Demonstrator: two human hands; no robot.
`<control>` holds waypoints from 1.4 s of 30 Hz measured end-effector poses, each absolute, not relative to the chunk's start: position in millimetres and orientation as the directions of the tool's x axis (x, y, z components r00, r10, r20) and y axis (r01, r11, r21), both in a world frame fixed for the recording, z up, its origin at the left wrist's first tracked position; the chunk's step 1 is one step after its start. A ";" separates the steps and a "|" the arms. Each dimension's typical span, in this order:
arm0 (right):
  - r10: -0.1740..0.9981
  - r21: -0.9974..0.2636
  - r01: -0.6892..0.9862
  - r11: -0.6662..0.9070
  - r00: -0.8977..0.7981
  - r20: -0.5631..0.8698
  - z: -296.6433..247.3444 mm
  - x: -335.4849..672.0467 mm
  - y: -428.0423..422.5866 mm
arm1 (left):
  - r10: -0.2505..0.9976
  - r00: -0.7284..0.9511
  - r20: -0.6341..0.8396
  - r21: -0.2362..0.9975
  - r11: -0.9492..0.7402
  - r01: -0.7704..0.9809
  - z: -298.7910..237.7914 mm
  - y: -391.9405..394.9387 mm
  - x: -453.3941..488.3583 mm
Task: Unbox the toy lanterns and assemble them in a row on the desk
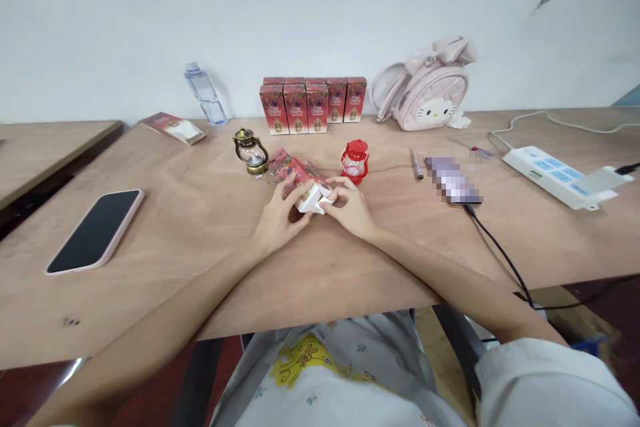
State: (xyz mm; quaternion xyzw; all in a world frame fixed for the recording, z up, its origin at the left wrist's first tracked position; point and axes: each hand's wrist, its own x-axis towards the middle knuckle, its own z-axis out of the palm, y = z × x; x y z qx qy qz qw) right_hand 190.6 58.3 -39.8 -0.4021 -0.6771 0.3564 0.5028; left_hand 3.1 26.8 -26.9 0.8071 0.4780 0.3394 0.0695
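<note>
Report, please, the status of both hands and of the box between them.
Left fingers gripping box; right fingers at its white end; red lantern close beyond right fingers.

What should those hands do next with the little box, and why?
I'd guess gently folding the white flaps inward: they show at the near end of the red box, the fingers of the right hand are right there, and the left hand is holding the box.

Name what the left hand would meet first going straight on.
The left hand would meet the small box it already holds; beyond that, perhaps the red lantern, though depth is unclear.
</note>
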 end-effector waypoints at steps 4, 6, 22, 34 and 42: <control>0.905 -0.883 0.204 0.422 -0.150 0.398 -41.8 190.0 59.8 | 0.815 0.273 0.511 0.450 -0.525 0.723 -27.2 28.2 3.9; 0.905 -0.885 0.198 0.423 -0.146 0.400 -42.6 189.9 60.2 | 0.809 0.255 0.530 0.455 -0.524 0.720 -26.9 28.8 3.8; 0.912 -0.897 0.163 0.410 -0.096 0.399 -44.0 188.6 59.4 | 0.816 0.335 0.470 0.442 -0.547 0.711 -28.7 32.1 1.6; 0.927 -0.908 0.191 0.374 -0.088 0.363 -44.2 188.0 59.5 | 0.813 0.358 0.460 0.367 -0.541 0.757 -26.8 29.0 5.9; 0.929 -0.911 0.181 0.371 -0.084 0.362 -49.3 187.8 61.9 | 0.809 0.357 0.467 0.388 -0.550 0.740 -27.3 31.1 4.9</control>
